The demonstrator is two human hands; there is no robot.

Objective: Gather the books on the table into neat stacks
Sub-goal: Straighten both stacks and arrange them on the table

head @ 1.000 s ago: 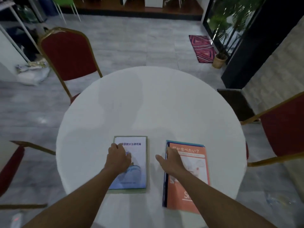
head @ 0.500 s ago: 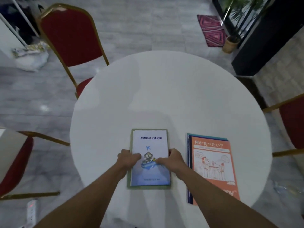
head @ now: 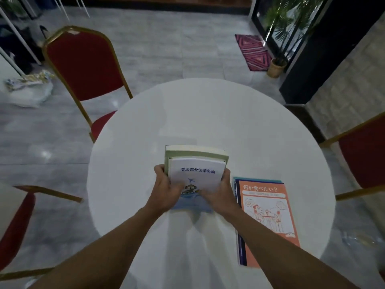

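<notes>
A small stack is lifted off the round white table (head: pixel 208 113): a white-and-blue booklet (head: pixel 198 174) with blue characters lies on a thicker green book (head: pixel 193 152). My left hand (head: pixel 166 190) grips the stack's left side and my right hand (head: pixel 220 192) grips its right side, thumbs on top. The far end tilts upward. To the right, a second stack lies flat on the table, an orange book (head: pixel 268 213) on top of dark blue ones.
A red chair with a gold frame (head: pixel 83 65) stands at the far left of the table, another red chair (head: pixel 362 159) at the right, a third (head: pixel 14 232) at the near left. A potted plant (head: pixel 277 67) and patterned mat (head: pixel 253 52) are on the floor beyond.
My right hand left the orange stack and joined my left hand on the green-and-white stack. Both hands then raised that stack off the table, far end up.
</notes>
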